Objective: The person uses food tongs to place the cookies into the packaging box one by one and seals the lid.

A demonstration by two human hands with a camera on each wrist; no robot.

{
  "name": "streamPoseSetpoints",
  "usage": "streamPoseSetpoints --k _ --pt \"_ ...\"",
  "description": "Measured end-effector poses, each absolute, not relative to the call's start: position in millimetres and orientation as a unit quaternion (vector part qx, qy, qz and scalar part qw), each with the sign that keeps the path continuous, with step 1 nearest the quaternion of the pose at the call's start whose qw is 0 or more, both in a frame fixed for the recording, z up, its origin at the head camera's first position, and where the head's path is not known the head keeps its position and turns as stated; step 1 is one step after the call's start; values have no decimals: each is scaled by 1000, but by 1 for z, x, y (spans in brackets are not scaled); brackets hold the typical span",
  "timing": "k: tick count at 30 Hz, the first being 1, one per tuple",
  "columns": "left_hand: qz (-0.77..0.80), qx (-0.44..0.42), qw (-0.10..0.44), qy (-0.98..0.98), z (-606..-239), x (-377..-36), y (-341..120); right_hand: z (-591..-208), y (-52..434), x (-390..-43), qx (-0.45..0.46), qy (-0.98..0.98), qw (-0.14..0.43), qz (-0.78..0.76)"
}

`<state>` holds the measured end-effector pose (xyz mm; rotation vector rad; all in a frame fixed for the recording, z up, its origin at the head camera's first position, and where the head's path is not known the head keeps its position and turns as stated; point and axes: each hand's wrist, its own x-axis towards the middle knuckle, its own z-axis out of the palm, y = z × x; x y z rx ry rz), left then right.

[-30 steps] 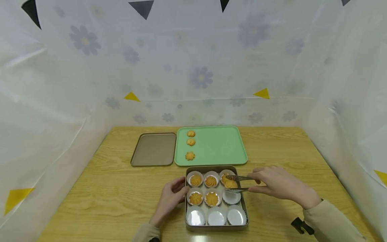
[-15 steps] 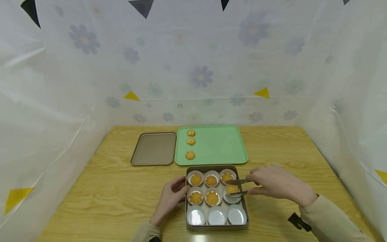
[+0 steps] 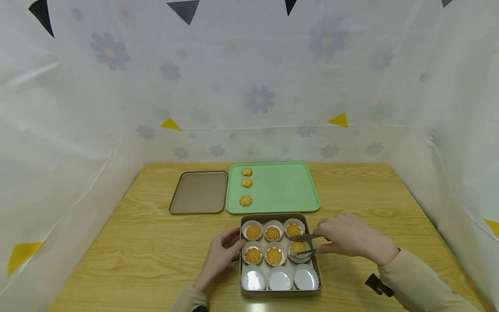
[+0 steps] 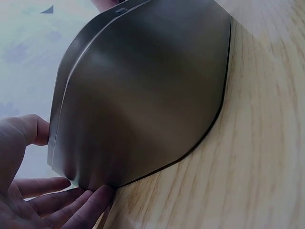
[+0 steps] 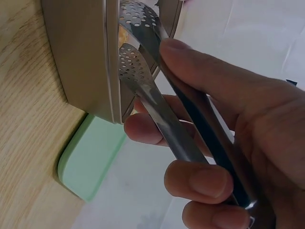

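My right hand holds perforated metal tongs, also large in the right wrist view. Their two tips stand apart, on either side of a swirled cookie in the middle row's right paper cup. Whether they touch it, I cannot tell. The cup sits in a brown square tin. Cookies fill the far row and the rest of the middle row; the near row's white cups hold nothing. On the tin's left wall rest the thumb and extended fingers of my left hand.
Behind the tin lies a green tray with three cookies along its left side. A flat brown tray lies to its left. All stand on a wooden table, with a white flowered curtain around it.
The tongs have carried the cookie toward me, from beside the far right cup into the middle right cup, and their tips have spread. My left hand has stayed at the tin.
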<state>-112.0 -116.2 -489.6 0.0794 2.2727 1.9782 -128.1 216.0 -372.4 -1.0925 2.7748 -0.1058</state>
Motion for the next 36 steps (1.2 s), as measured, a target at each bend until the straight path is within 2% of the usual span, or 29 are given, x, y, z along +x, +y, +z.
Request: streamPoseSetpoints --k 11,16,20,25,36 --pt "657 31 56 751 -490 -114 -116 -367 213 -132 -350 933 76 -33" --pt "658 29 56 751 -489 -114 -116 -363 210 -141 -360 928 52 -80" --pt "657 27 55 752 -489 -113 -117 -363 199 -161 -348 928 47 -127" --pt "655 26 57 753 -490 -113 -117 -362 171 -199 -351 920 78 -157" --pt "658 32 61 750 -492 -112 -114 -373 114 -252 -283 947 133 -75"
